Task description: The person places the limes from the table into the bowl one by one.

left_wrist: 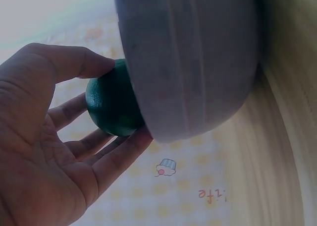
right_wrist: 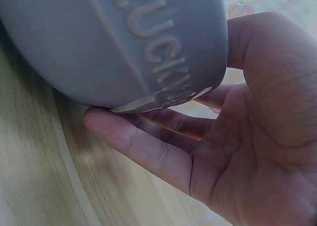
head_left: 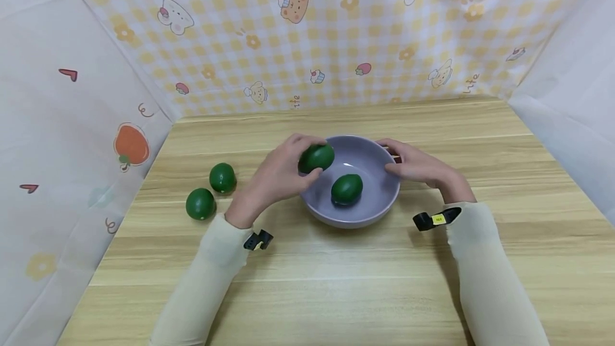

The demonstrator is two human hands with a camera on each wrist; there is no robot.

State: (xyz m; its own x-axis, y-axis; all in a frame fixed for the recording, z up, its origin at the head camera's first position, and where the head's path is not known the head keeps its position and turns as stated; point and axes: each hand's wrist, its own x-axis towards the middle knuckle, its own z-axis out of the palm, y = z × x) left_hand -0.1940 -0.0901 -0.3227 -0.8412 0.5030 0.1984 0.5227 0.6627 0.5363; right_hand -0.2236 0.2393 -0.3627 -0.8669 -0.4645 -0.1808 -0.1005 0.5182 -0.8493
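Monitoring from the remote station, I read the left hand [head_left: 281, 172] as gripping one green fruit [head_left: 317, 158], with the thumb on the near side and the fingers curled over the far side. This held fruit sits at the left rim of the grey-purple bowl [head_left: 379, 186]; on the left wrist feed the bowl wall hides part of it. I cannot tell whether the held fruit touches the bowl.

I read the right hand [head_left: 420, 164] as gripping the bowl at its right side: the thumb lies at the rim and the fingers bear on the outer wall. On the right wrist feed, raised lettering [right_wrist: 161, 45] shows on that wall.

The bowl stands on the wooden tabletop [head_left: 336, 282], well in from the left and right edges and near the back edge. A second green fruit [head_left: 347, 189] lies inside, on the bowl floor.

I locate two loose green fruits toward the left edge of the tabletop. The rear fruit [head_left: 223, 178] lies just beside the front fruit [head_left: 200, 204], which is closer to that edge. Behind the back edge hangs a yellow checked cloth [head_left: 326, 41].
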